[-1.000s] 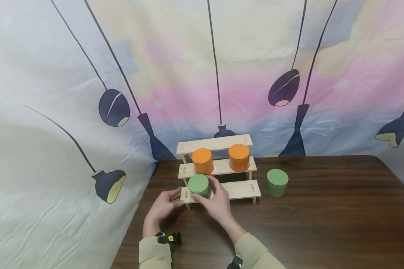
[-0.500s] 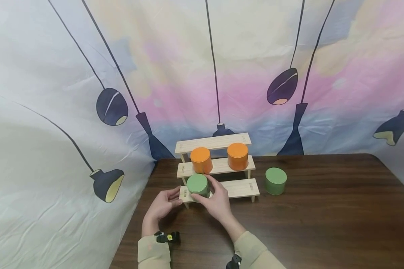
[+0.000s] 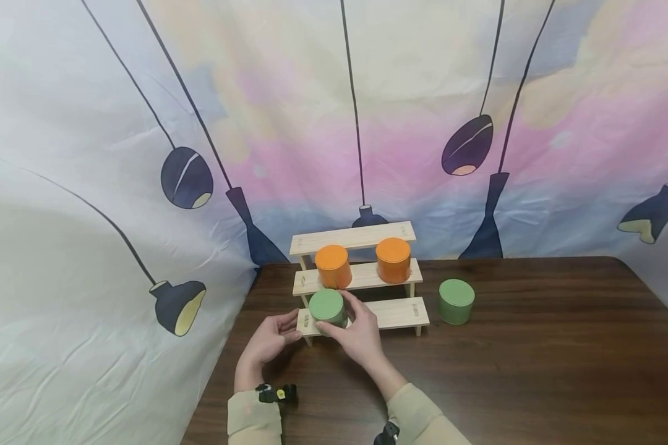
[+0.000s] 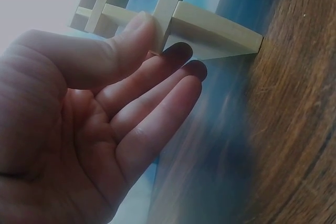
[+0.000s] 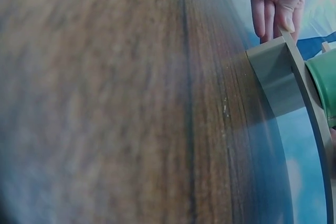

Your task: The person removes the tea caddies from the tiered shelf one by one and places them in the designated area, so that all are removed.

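Note:
A three-step wooden display stand (image 3: 395, 314) stands on the table, its left end of the lowest step gripped by my left hand (image 3: 268, 340). The left wrist view shows the thumb against the step board (image 4: 170, 9), with the fingers on the other side. My right hand (image 3: 362, 334) holds a round green tin (image 3: 327, 304) between thumb and fingers, at the left part of the lowest step. In the right wrist view the green tin (image 5: 324, 80) is upright against the board; most of the right hand is out of that view.
Two orange tins (image 3: 333, 266) stand on the middle step, one left and one right. A second green tin (image 3: 456, 301) is on the dark wooden table (image 3: 523, 364), right of the stand. A cloth backdrop (image 3: 412, 142) with printed lamps hangs behind and at the left.

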{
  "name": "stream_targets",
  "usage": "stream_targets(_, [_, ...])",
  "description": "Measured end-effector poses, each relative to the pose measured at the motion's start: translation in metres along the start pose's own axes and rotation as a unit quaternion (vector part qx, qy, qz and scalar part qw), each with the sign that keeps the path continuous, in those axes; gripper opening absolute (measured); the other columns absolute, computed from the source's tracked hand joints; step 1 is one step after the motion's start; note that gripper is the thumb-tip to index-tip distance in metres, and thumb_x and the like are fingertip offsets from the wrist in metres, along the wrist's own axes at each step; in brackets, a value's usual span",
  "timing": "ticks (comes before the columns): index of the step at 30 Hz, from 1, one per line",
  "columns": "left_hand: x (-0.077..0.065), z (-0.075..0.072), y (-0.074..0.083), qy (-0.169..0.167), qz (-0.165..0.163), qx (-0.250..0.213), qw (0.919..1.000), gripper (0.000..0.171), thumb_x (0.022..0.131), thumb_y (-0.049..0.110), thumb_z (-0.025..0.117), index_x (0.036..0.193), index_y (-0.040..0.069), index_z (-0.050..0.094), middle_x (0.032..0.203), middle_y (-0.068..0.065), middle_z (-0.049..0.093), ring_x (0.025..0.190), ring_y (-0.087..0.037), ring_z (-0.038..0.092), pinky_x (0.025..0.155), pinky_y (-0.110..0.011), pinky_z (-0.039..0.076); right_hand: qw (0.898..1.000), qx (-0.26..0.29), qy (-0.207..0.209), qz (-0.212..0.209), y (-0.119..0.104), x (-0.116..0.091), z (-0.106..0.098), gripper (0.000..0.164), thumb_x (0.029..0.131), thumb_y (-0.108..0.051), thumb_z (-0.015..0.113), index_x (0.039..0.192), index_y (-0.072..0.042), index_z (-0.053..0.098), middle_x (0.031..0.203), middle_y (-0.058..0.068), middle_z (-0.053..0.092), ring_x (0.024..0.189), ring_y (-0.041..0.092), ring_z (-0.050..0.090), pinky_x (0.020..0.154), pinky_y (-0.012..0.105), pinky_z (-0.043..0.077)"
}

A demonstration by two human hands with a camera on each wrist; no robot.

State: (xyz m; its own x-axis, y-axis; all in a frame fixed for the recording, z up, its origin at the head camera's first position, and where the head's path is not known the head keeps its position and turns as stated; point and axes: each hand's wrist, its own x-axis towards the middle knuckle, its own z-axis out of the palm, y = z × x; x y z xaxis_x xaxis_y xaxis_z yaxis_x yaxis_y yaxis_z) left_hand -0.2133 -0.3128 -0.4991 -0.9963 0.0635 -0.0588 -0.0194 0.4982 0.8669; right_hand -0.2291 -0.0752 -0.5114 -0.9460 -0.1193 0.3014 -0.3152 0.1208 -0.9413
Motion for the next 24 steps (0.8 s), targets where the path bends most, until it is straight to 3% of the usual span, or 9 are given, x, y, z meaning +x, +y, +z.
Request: stream_targets(24, [0.0005,0.0011,-0.0018,0.004,0.002,-0.002,1.0,0.058,0.098,-0.001,0.073,0.152,-0.007,0.053,0.146,-0.021,0.062,0.128,-0.032,0.068,0.108,-0.047,0.054,1.0,0.009,-0.009,0.011,-0.0016,-0.0049,-0.0053,0.084,0.078,-0.032,0.099,0.149,-0.013,0.059,0.148,0.01,0.062,0.137,0.028,0.06,0.114,0.04,0.049])
